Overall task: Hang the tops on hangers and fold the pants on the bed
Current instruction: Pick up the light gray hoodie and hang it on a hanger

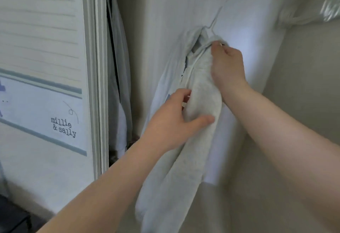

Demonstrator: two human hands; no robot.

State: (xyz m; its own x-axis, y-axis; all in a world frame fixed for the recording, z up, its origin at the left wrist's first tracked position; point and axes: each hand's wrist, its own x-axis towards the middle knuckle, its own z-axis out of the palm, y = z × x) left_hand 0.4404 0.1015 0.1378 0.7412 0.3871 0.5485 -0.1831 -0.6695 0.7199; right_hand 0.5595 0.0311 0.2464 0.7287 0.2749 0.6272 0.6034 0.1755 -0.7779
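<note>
A pale grey-white top [171, 174] hangs in the closet on a thin white wire hanger [217, 17], whose hook runs up past the top edge. Its fleecy inner side shows down the middle. My right hand [228, 65] pinches the fabric at the collar, right under the hanger's neck. Lower down, my left hand [176, 120] grips the bunched middle of the top, thumb across the front and fingers behind the fold. The hem trails out of view at the bottom.
A white louvred closet door [46, 48] with a poster [46, 113] reading "millie & sally" stands to the left. Other pale garments [119, 67] hang in the gap beside it. A white panel [248, 21] and beige wall [303, 85] lie behind the top. A shiny bag [329, 10] sits at top right.
</note>
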